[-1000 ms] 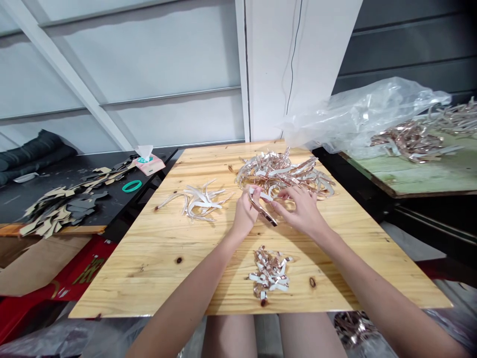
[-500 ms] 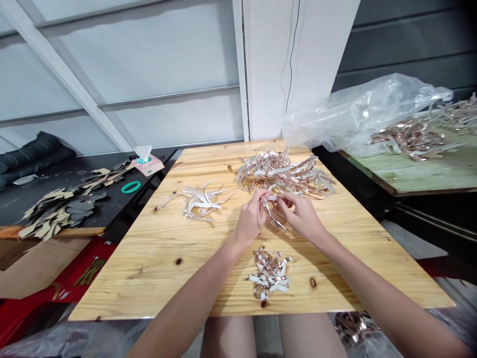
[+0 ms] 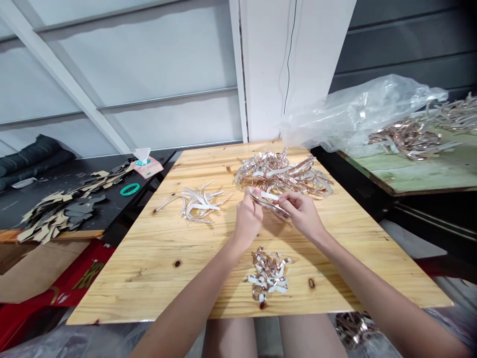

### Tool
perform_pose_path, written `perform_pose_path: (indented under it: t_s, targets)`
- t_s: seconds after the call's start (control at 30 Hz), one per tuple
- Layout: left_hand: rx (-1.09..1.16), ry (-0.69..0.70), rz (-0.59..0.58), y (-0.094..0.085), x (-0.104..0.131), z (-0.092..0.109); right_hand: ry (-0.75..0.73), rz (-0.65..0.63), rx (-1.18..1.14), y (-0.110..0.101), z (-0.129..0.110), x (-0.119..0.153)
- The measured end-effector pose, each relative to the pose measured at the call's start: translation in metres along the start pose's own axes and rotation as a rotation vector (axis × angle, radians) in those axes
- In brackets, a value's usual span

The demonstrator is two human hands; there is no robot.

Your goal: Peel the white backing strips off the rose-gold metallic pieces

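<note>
Between my two hands stretches a narrow strip [image 3: 270, 196], white on one side, with a shiny rose-gold length hanging below it. My left hand [image 3: 250, 211] is closed on its left end, and my right hand [image 3: 298, 211] pinches it at the right. Just beyond them lies a large tangled heap of rose-gold and white strips [image 3: 286, 171]. A smaller bunch of pale strips [image 3: 201, 204] rests to the left. Nearer my lap is a little pile of short cut pieces [image 3: 269, 273]. Fingertips partly hide the strip's ends.
The wooden table [image 3: 149, 278] carries all these piles. Leftward, a dark table holds beige and grey scraps [image 3: 59, 209], a green ring [image 3: 130, 189] and a tissue pack [image 3: 148, 167]. At right, a clear plastic bag [image 3: 357, 112] and more strips [image 3: 406, 139] lie on a greenish board.
My hands have moved slightly apart, and more of the white strip shows between them. The rose-gold length that hung down now runs across toward my right hand. The piles look the same.
</note>
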State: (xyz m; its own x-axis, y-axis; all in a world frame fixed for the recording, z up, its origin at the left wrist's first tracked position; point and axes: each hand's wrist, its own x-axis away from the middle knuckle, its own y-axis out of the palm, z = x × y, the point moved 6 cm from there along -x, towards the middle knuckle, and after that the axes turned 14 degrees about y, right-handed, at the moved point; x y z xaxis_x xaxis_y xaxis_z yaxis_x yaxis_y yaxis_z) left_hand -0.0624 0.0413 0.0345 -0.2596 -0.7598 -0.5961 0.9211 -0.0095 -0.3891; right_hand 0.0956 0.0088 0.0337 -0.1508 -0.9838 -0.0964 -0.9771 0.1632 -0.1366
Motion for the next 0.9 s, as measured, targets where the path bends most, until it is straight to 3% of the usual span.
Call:
perform_pose_path:
  t_s: [0.13, 0.37, 0.47, 0.57, 0.7, 0.9]
  targets:
    - [-0.101, -0.049, -0.103, -0.002, -0.004, -0.006, -0.002, -0.113, -0.225, 0.002, -0.007, 0.002]
    - [-0.224, 0.011, -0.162, -0.003, -0.007, -0.001, -0.028, -0.093, -0.208, -0.002, -0.005, 0.000]
    - [-0.106, 0.084, -0.258, 0.004, -0.006, 0.006, -0.034, -0.130, -0.127, 0.005, -0.005, 0.002]
    - [0.095, 0.151, -0.278, 0.007, -0.004, 0.017, -0.063, -0.198, -0.070, 0.013, -0.007, 0.007]
    - [0.247, 0.163, -0.379, 0.014, 0.002, 0.023, -0.074, -0.244, -0.058, 0.019, -0.008, 0.010]
    - [0.341, 0.134, -0.321, 0.017, 0.002, 0.015, -0.093, -0.209, -0.096, 0.018, -0.014, 0.012]
